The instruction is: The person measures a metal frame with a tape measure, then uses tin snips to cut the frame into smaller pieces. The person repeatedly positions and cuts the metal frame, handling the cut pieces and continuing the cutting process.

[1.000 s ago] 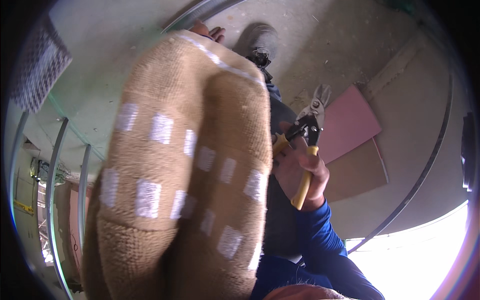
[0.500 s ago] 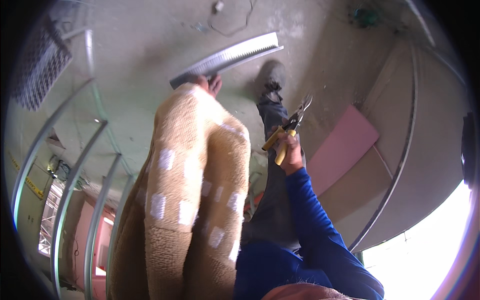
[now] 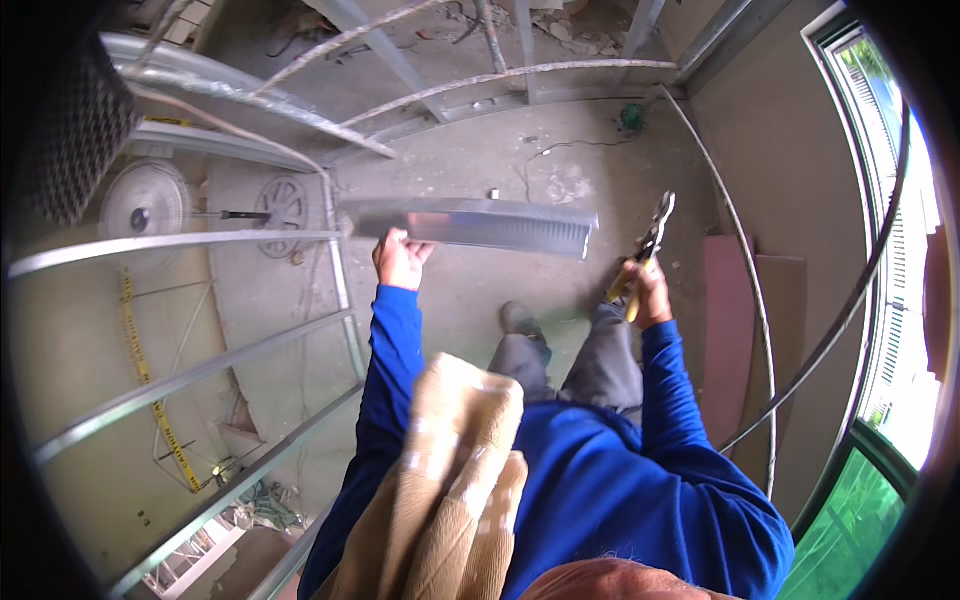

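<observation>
My left hand [image 3: 400, 264] is closed on the near edge of a short, shiny metal channel [image 3: 500, 226], close to its left end. The channel lies nearly level across the front of me, with ribs along its right part; its left end is blurred. In my right hand [image 3: 652, 293] is a pair of tin snips [image 3: 655, 232] with yellow handles. Their metal jaws point forward, apart from the channel. A tan knitted cloth [image 3: 450, 450] with white patches hangs in front of my chest, beside my left arm.
Metal framing bars [image 3: 190, 385] run along the left, with more framing [image 3: 510, 72] at the far side. A fan [image 3: 147, 212] stands on the left. A pink board [image 3: 730, 310] leans by the right wall, near a window [image 3: 870, 230]. A cord [image 3: 560, 148] lies on the floor.
The view has swung up, bringing in the far framing and window. The cloth has dropped away from my left arm. The channel has turned nearer level; both hands keep their holds.
</observation>
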Tool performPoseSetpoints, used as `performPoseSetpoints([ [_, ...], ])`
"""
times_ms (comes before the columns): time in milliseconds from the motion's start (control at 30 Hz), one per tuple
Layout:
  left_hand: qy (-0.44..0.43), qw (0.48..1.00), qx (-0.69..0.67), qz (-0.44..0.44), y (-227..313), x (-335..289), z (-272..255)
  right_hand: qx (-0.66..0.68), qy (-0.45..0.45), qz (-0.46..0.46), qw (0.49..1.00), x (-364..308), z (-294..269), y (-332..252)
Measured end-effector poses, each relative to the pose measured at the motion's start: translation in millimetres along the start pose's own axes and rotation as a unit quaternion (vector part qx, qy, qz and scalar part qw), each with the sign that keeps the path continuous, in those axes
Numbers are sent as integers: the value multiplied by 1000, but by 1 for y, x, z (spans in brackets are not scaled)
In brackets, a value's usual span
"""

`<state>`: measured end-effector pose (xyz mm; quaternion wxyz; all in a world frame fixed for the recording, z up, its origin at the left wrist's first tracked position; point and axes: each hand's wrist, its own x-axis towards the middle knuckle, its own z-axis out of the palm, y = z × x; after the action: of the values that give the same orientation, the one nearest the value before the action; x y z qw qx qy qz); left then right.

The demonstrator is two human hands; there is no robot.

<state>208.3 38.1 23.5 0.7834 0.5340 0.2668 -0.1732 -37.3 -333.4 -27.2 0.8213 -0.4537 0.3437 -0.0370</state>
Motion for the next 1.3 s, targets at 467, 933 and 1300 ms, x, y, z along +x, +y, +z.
performPoseSetpoints([
  [467, -18, 647, 544, 534, -16, -194, 172, -240, -209, -101, 943, -105, -26, -113],
  [933, -209, 762, 445, 422, -94, -280, 203, -359, -261, -179, 878, -145, -123, -142],
  [1300, -264, 798, 414, 349, -86, -281, 195, -303, -318, -204, 875, -177, -101, -171],
])
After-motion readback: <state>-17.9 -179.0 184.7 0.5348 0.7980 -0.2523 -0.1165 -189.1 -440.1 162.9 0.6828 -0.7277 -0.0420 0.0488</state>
